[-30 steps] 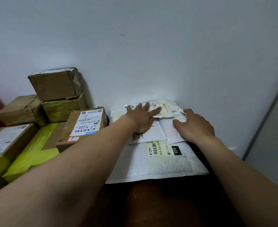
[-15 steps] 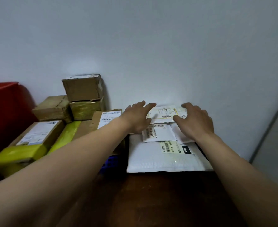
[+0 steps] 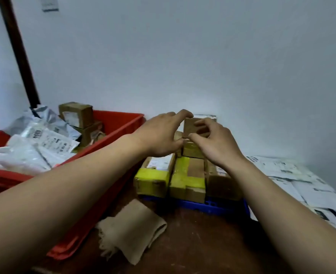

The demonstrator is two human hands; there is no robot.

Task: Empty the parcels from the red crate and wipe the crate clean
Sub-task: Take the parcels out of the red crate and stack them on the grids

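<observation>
On the left sits the red crate [image 3: 121,123]. Its open top faces up. The long side that shows runs from near the person away to the white wall [image 3: 202,56], and the far end is next to the wall. The crate is not empty. Soft white and grey bags [image 3: 42,139] lie piled in it. Two little brown boxes [image 3: 77,115] stand one on the other at its far end.

Just beside the crate, on the brown table [image 3: 192,244], lies a folded tan cloth [image 3: 131,228]. No hand touches it.

The left hand [image 3: 161,133] reaches out past the corner of the crate. Its fingers [image 3: 183,113] are bent and a little spread, up by the top of a small brown box [image 3: 190,125]. The thumb is lower down, by the left side of the box. I cannot tell if the hand holds the box.

The small brown box sits on top of another box near the wall. In front of them lie long boxes with yellow tape [image 3: 151,175], side by side on a blue tray [image 3: 208,206], pointing from the person to the wall.

The right hand [image 3: 216,143] is in front of the small brown box. Its fingers [image 3: 202,123] are bent, with the thumb under them. I cannot tell if they pinch the box.

On the right lie flat white mail bags [image 3: 293,178].
</observation>
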